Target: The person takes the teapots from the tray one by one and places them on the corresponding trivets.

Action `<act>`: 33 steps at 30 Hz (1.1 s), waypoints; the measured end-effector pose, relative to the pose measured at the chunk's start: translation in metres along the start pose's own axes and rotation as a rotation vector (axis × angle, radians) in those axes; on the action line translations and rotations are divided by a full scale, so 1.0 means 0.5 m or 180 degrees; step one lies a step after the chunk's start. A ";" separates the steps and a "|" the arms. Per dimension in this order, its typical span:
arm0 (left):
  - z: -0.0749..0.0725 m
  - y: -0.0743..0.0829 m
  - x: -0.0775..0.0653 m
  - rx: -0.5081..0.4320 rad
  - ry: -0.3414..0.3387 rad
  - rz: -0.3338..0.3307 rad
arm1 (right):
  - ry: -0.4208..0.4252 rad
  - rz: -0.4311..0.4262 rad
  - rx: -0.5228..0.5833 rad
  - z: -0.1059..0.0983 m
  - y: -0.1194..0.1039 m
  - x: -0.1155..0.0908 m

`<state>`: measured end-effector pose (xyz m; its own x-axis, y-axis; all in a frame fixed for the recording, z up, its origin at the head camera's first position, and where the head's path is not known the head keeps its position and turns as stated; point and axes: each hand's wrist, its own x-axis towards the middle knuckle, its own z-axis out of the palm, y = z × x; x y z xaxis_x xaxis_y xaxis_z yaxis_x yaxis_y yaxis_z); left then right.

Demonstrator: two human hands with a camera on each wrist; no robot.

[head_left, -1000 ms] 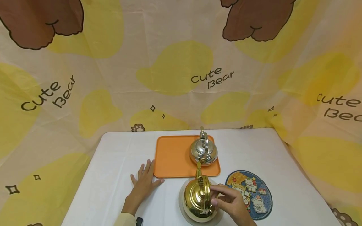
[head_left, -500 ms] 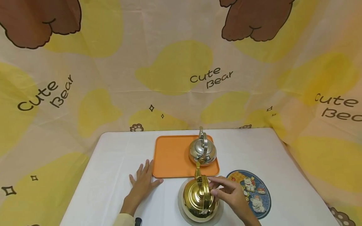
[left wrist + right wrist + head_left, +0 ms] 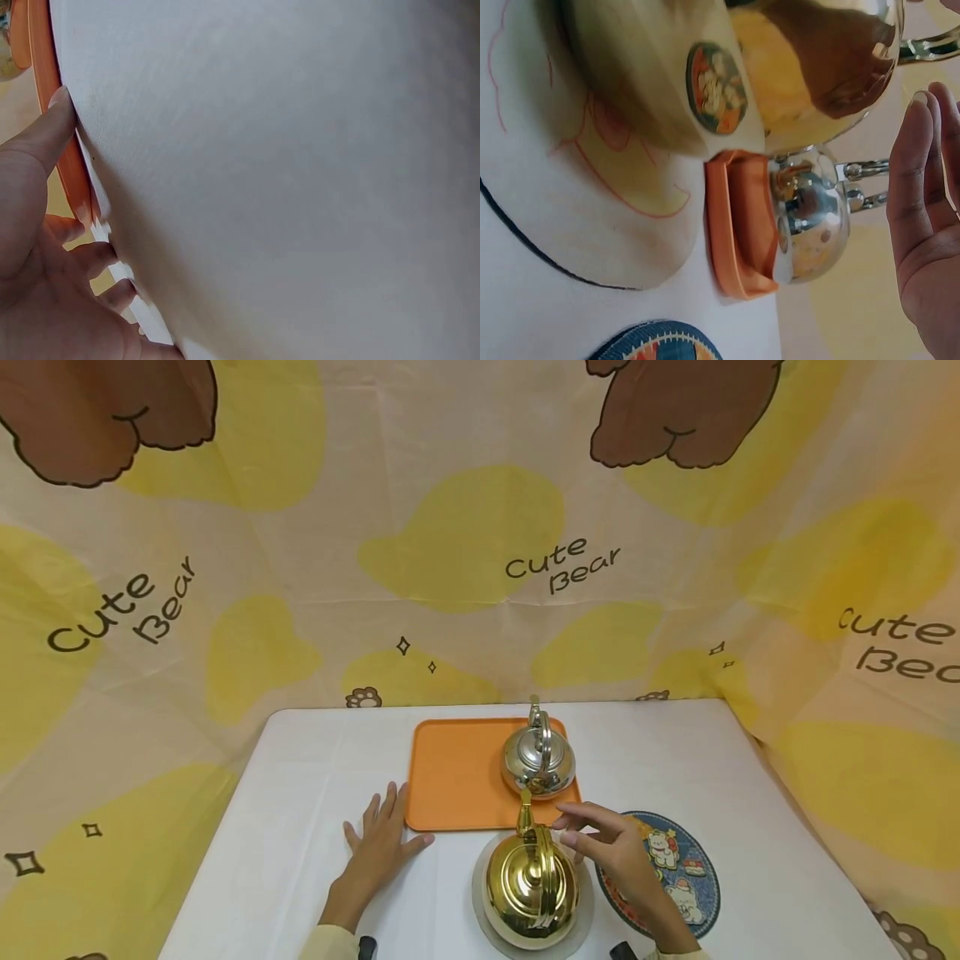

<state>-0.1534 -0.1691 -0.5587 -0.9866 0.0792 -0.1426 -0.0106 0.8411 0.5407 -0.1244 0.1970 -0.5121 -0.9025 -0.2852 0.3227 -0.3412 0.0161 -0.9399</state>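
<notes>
A gold kettle (image 3: 513,885) with an upright arched handle stands on a round pale mat (image 3: 480,912) near the front, its spout pointing away. My right hand (image 3: 611,843) hovers just right of the kettle's spout, fingers loosely bent with nothing between them. The right wrist view shows that hand (image 3: 930,240) apart from the gold kettle (image 3: 817,67). My left hand (image 3: 381,852) rests on the table with fingers spread, beside the near left corner of an orange tray (image 3: 453,777). In the left wrist view, the left thumb (image 3: 56,124) lies close to the tray's rim (image 3: 49,67).
A smaller silver kettle (image 3: 538,760) sits at the tray's right side, behind the gold one. An oval blue mat with bear pictures (image 3: 697,893) lies to the right, partly under my right arm. A printed curtain (image 3: 450,552) rises behind the white table (image 3: 330,752).
My right hand has moved from beside the gold kettle's handle forward, away from the handle towards the spout side. The left hand and both kettles stay in place.
</notes>
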 end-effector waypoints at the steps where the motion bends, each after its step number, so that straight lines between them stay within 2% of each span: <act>1: 0.000 0.000 0.000 0.0010 0.0006 -0.0004 | 0.0006 -0.0008 -0.0004 -0.001 0.003 0.004; 13: 0.003 0.000 -0.001 0.0045 0.0022 0.0015 | 0.0015 0.0053 -0.0131 -0.041 0.034 0.045; 18: 0.003 0.002 -0.001 0.0067 0.0039 0.0014 | 0.0130 0.0137 -0.0181 -0.056 0.044 0.063; 33: 0.006 -0.002 0.002 0.0092 0.0014 -0.0035 | 0.0287 0.0321 -0.0282 -0.060 0.051 0.118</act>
<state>-0.1536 -0.1684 -0.5620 -0.9872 0.0676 -0.1448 -0.0169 0.8570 0.5151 -0.1942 0.2095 -0.5136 -0.9519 -0.1906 0.2397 -0.2659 0.1260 -0.9557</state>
